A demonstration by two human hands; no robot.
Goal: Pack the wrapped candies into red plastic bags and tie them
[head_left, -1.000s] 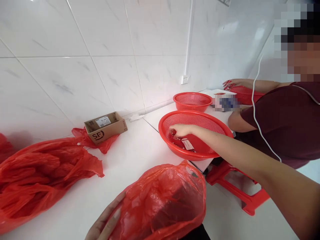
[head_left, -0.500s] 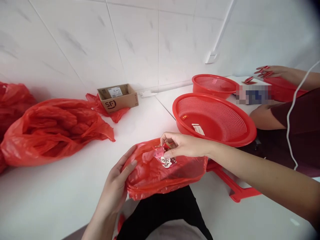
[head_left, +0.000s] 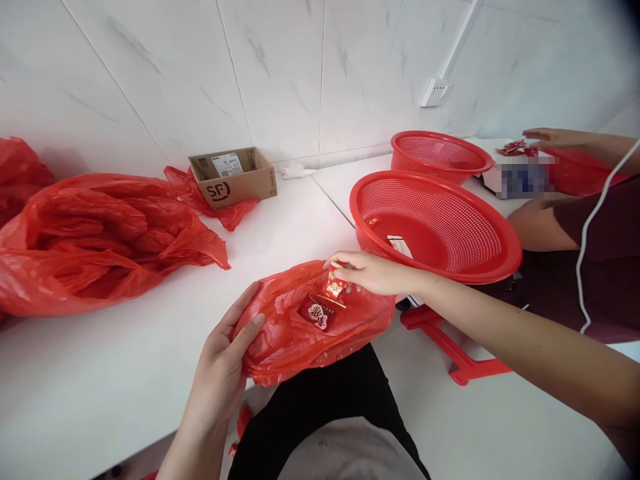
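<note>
My left hand [head_left: 220, 353] grips the left side of a red plastic bag [head_left: 283, 337], thumb over the front film. Between the fingertips of my right hand [head_left: 373, 272] is a small red-and-gold candy packet [head_left: 334, 287], held over the bag's open mouth. Just below it lies a dark red packet [head_left: 316, 313] with pale lettering, inside the bag. A large red plastic strainer basket [head_left: 435, 227] stands behind my right hand. On its floor are a white label card [head_left: 400, 246] and a small orange-red packet [head_left: 373, 221].
Left on the table sits a bulky red bag [head_left: 115, 233]. A cardboard box [head_left: 240, 179] stands by the wall. Behind the large basket is a second strainer basket [head_left: 440, 150]. At right, a co-worker's hand [head_left: 560, 137] hovers near small red packets. A red stool [head_left: 470, 353] stands below.
My right hand has come out of the large basket and over to the bag with packets. A dark red packet has left its fingers and lies in the bag. The view has shifted.
</note>
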